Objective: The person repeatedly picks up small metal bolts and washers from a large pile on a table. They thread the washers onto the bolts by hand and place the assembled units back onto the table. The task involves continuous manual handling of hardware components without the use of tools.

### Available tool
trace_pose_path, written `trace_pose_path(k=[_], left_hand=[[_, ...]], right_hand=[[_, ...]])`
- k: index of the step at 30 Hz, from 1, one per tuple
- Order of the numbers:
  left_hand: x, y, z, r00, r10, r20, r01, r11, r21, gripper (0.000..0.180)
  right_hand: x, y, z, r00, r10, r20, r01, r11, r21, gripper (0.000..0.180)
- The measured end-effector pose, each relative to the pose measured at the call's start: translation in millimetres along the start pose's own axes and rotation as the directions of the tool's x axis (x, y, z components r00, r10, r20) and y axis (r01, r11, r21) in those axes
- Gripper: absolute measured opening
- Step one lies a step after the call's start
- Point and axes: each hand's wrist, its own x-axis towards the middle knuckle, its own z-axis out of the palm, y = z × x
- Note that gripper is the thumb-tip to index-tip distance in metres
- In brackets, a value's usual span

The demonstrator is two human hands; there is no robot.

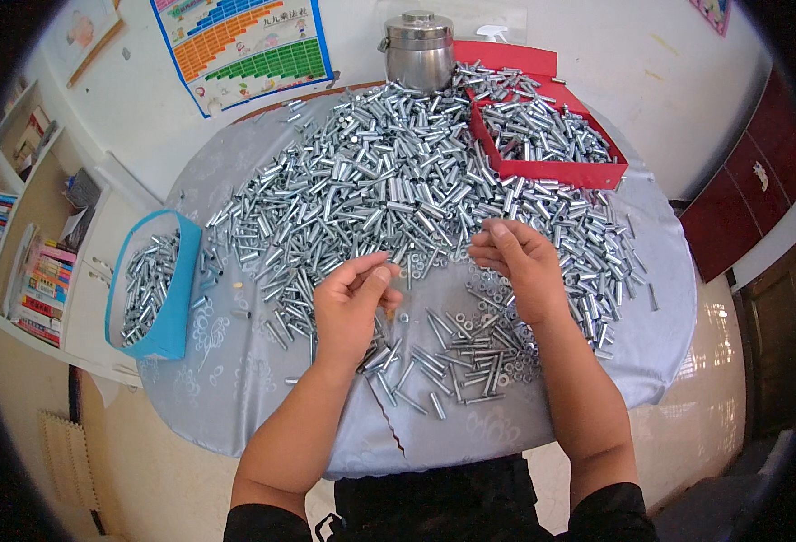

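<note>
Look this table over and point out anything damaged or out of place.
A dark, jagged line breaks the pale tablecloth near its front edge, probably a tear. Loose metal parts also crowd around the red box, perhaps spilled.

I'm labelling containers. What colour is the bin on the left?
The bin is blue; head view shows it.

Silvery metal tubes and rods (pixel 407 172) form a broad, loose heap on the tabletop (pixel 235 388), lying at many angles and overlapping, with round ends showing on some. Toward the near edge, slender shiny bolts (pixel 476 369) lie in a flatter scatter, their shanks pointing various ways. Flat, ring-shaped washers (pixel 522 369) lie beside and among the bolts, some overlapping. One short, smooth tube (pixel 438 406) lies on its side at the scatter's near edge.
</note>
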Motion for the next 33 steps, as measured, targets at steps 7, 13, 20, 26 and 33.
trace_pose_path(k=[7,13,20,26,33], left_hand=[[4,0,-4,0.997,-0.001,-0.078,-0.001,1.000,-0.028,0.021],[3,2,-6,0.995,0.014,-0.098,-0.016,1.000,-0.026,0.020],[4,-5,-6,0.978,0.200,0.059,-0.207,0.896,0.393,0.020],[6,-13,-6,0.791,0.285,0.541,-0.606,0.251,0.755,0.026],[3,-6,-2,0.744,0.282,0.606,-0.643,0.053,0.764,0.021]], right_hand=[[1,2,-2,0.996,-0.022,-0.083,0.020,1.000,-0.017,0.023],[1,5,-1,0.998,-0.022,-0.056,0.016,0.994,-0.105,0.023],[1,7,-1,1.000,-0.012,0.005,0.012,0.988,-0.152,0.023],[2,8,-2,1.000,-0.027,-0.016,0.024,0.990,-0.142,0.023],[4,10,-5,0.999,-0.026,-0.028,0.022,0.992,-0.123,0.023]])
